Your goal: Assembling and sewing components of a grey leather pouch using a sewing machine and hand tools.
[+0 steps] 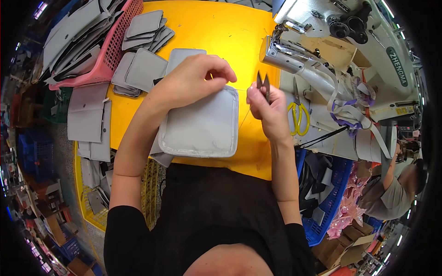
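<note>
A padded grey square piece (198,129) with a stitched border lies on the yellow work surface (230,27). My left hand (198,80) rests over its top edge, fingers curled toward the thumb; what, if anything, they hold is unclear. Just right of the piece's upper corner, my right hand (269,110) grips dark thread snips (263,85), blades pointing up and a little apart. A fine thread shows between the piece and my right hand.
Stacked grey pieces (142,69) and a pink basket (113,43) sit at upper left. A sewing machine (304,60), yellow-handled scissors (299,117) and a blue crate (322,230) are right. A yellow crate (85,202) is lower left. Another person (384,195) works at far right.
</note>
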Available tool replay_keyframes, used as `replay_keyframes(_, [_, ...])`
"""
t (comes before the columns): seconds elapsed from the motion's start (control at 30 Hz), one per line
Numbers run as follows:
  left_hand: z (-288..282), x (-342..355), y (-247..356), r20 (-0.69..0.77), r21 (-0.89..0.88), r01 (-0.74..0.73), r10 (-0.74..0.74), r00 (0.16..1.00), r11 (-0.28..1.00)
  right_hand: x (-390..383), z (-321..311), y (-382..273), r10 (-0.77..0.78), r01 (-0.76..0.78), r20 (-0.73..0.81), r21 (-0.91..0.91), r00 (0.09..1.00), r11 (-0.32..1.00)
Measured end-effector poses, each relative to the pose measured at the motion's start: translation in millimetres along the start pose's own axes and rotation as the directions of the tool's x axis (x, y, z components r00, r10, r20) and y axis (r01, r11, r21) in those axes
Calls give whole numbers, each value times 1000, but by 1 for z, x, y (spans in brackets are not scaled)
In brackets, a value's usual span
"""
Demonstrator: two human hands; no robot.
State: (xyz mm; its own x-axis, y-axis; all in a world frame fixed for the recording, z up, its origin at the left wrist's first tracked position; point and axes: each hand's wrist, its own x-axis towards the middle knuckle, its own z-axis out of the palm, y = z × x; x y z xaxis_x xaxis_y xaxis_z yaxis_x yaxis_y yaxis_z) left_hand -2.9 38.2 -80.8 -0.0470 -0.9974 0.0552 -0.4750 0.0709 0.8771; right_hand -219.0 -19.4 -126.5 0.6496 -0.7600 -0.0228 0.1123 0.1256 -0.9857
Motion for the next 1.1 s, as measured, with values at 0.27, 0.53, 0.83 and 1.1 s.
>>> replay_keyframes(0.27, [11, -3, 12, 14, 49, -29, 28, 1000, 998, 0, -1, -36, -57, 56, -55, -15, 997, 998])
replay_keyframes(0.53, [10, 0, 2, -120, 92, -3, 14, 993, 996, -2, -22, -31, -283, 263, 48, -540, 958, 799])
replay_keyframes(0.83, [17, 1, 10, -59, 27, -213, 215, 975, 977, 16, -25, -41, -130, 337, 357, -611, 925, 716])
replay_keyframes(1.1, [20, 2, 10, -209, -28, -188, 178, 962, 982, 20, -33, -28, -170, 301, 292, -498, 941, 813])
